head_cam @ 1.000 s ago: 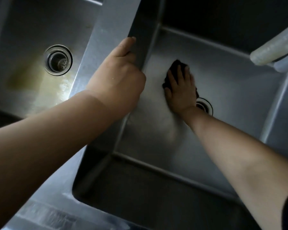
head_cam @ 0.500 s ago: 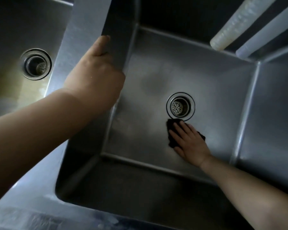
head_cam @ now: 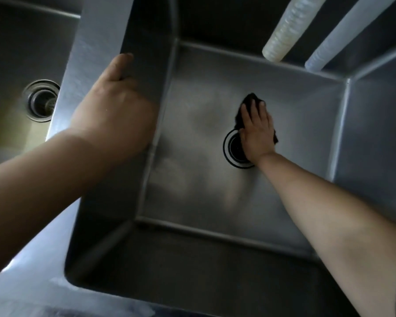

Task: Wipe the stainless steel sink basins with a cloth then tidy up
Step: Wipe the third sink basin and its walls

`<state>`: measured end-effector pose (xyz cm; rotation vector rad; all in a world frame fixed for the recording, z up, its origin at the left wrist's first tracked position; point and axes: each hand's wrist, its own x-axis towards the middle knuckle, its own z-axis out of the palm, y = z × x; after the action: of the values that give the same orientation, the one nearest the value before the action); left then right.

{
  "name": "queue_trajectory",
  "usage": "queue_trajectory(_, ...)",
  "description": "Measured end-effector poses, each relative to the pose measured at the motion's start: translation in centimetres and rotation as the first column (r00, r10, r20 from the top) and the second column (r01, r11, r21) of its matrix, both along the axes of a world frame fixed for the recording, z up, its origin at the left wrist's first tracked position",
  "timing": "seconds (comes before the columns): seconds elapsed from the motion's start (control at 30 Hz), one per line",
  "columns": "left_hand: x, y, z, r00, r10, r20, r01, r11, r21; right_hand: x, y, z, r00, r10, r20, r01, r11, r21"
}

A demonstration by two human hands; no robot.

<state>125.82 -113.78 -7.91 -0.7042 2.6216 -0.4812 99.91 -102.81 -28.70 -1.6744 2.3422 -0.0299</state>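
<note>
Deep in the right steel basin (head_cam: 192,179), my right hand (head_cam: 257,131) presses a dark cloth (head_cam: 246,106) flat on the floor with straight fingers, just past the drain (head_cam: 232,148), which the hand partly covers. My left hand (head_cam: 111,110) grips the steel divider (head_cam: 101,30) between the two basins, thumb on top, fingers curled over the edge and hidden on the inner wall. The left basin (head_cam: 21,30) shows its own drain (head_cam: 41,100) and a yellowish stain.
Two pale tubular stacks (head_cam: 288,26) (head_cam: 343,30) hang over the back right corner of the right basin. The near rim (head_cam: 32,282) of the sink runs along the bottom left. The basin walls are steep on all sides.
My right hand slid the cloth from the near side of the drain to its far side, now covering part of the drain. My left hand stays on the divider.
</note>
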Motion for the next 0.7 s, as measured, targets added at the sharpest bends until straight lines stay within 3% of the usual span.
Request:
queue_trajectory(0.2,0.1,-0.1,-0.1,0.999,0.004,-0.046,-0.002,0.999,0.04,3.9,0.4,0.0,0.924,0.326,0.2,-0.306,0.944,-0.125)
queue_trajectory(0.37,0.0,0.0,0.0,0.999,-0.007,0.042,0.007,1.0,0.013,5.0,6.0,0.6,0.796,0.58,0.173,-0.561,0.814,-0.149)
queue_trajectory(0.5,0.1,0.1,0.0,0.998,0.002,0.067,-0.002,1.0,0.004,3.0,11.9,1.6,0.805,0.555,0.21,-0.561,0.827,-0.036)
queue_trajectory(0.7,0.2,0.1,-0.1,0.998,0.012,0.062,-0.012,1.0,-0.009,-1.4,12.5,2.4,0.915,0.341,0.217,-0.357,0.933,0.039)
